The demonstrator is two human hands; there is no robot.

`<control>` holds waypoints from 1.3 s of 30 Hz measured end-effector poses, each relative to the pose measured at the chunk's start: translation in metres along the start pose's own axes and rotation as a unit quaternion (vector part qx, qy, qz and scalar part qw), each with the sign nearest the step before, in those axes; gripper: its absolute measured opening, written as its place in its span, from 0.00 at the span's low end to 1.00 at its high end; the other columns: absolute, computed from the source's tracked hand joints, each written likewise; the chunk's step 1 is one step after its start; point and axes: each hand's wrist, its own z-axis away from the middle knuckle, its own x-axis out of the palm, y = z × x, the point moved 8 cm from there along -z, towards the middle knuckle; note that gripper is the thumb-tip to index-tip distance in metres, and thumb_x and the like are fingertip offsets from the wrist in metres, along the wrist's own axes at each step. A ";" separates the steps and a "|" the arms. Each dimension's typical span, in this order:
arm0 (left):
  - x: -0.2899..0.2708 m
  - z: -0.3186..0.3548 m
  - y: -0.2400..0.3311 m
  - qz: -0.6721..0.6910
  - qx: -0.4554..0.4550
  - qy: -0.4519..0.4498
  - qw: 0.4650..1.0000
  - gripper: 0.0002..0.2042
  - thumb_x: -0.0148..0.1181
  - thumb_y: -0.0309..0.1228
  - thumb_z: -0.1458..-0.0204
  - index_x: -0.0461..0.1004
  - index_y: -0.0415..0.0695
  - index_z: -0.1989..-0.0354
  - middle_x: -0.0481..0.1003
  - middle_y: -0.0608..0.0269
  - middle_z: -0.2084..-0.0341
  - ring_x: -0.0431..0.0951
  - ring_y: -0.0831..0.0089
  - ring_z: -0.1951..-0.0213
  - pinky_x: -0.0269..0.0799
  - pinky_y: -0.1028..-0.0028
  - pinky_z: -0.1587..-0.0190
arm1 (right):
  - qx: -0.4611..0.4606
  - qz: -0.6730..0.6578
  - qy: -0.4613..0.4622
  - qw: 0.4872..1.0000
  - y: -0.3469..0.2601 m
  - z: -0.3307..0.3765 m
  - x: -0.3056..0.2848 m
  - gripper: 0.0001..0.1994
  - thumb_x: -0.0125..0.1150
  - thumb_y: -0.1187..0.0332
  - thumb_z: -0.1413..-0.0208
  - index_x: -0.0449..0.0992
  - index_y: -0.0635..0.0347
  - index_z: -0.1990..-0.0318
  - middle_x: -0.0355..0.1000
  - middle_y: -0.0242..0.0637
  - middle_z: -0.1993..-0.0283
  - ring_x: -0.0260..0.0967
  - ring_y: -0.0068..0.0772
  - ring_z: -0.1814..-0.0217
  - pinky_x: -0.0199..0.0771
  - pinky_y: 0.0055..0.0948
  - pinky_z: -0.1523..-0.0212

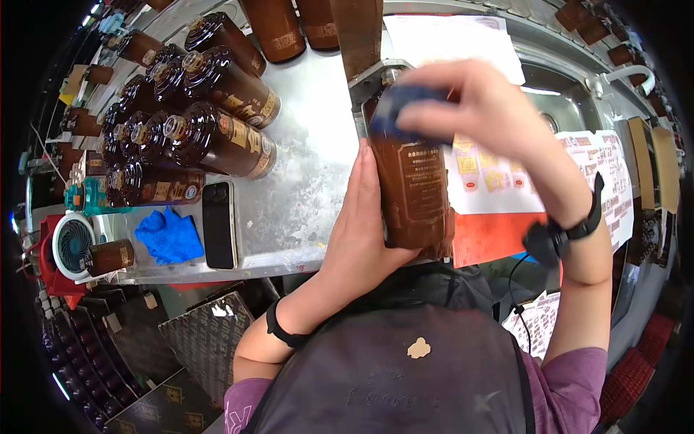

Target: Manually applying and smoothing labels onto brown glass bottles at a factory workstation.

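Note:
A large brown glass bottle [413, 192] with gold print lies with its base toward me and its neck end at a metal bracket [367, 81]. Wrapped around its lower left side, my left hand [361, 210] has the thumb stretched along the glass and the fingers partly hidden underneath. Over the bottle's shoulder, my right hand [463, 101] is closed on a dark blue pad or cloth [408, 112]. Both are smeared by motion, so the exact kind of the blue thing cannot be made out. It covers part of the bottle's upper end.
Several brown bottles [224, 137] crowd the metal table's left side. Nearer are a phone [220, 224], a crumpled blue cloth [169, 236] and a small round fan [74, 244]. Printed sheets [593, 181] and a red sheet [484, 239] lie to the right, by a sink with a tap [629, 76].

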 end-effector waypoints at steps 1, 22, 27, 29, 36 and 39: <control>0.000 -0.002 -0.002 -0.002 -0.003 0.002 1.000 0.60 0.78 0.31 0.62 0.35 0.34 0.27 0.45 0.40 0.29 0.47 0.48 0.27 0.49 0.58 0.28 | 0.062 -0.067 0.050 0.995 0.025 -0.003 -0.021 0.14 0.67 0.69 0.44 0.80 0.66 0.53 0.78 0.32 0.65 0.72 0.17 0.67 0.74 0.20 0.64; -0.008 0.005 -0.013 -0.005 -0.009 0.043 0.999 0.60 0.79 0.30 0.66 0.40 0.37 0.26 0.51 0.45 0.31 0.59 0.54 0.32 0.60 0.60 0.32 | -0.129 0.157 0.128 0.971 -0.032 0.087 0.008 0.16 0.71 0.75 0.66 0.85 0.44 0.64 0.76 0.21 0.64 0.65 0.31 0.63 0.64 0.30 0.59; 0.006 0.003 -0.024 0.039 -0.034 0.009 0.999 0.63 0.80 0.32 0.70 0.38 0.35 0.26 0.51 0.41 0.31 0.52 0.47 0.29 0.52 0.58 0.29 | -0.229 0.046 0.035 0.972 -0.053 0.146 0.061 0.14 0.65 0.73 0.56 0.82 0.55 0.58 0.77 0.28 0.61 0.72 0.29 0.58 0.70 0.28 0.54; 0.010 0.000 -0.025 0.048 -0.031 0.006 0.998 0.63 0.80 0.32 0.71 0.38 0.34 0.27 0.51 0.40 0.31 0.52 0.47 0.29 0.52 0.58 0.29 | -0.072 -0.100 0.069 0.990 -0.018 0.131 0.045 0.12 0.65 0.72 0.52 0.82 0.57 0.58 0.78 0.30 0.61 0.73 0.28 0.58 0.71 0.27 0.54; 0.006 0.002 -0.031 0.025 -0.029 0.011 0.999 0.64 0.80 0.32 0.72 0.38 0.34 0.27 0.50 0.39 0.31 0.51 0.47 0.29 0.51 0.58 0.29 | -0.056 -0.135 0.061 0.987 -0.011 0.100 0.015 0.09 0.65 0.71 0.45 0.82 0.62 0.58 0.79 0.35 0.65 0.76 0.28 0.61 0.74 0.28 0.57; 0.007 0.003 -0.029 0.028 -0.022 0.006 0.999 0.64 0.80 0.31 0.71 0.37 0.35 0.26 0.50 0.39 0.31 0.51 0.46 0.29 0.51 0.57 0.29 | 0.054 -0.179 0.135 0.973 0.037 0.086 -0.005 0.09 0.68 0.73 0.48 0.83 0.59 0.58 0.78 0.38 0.66 0.76 0.31 0.63 0.76 0.29 0.58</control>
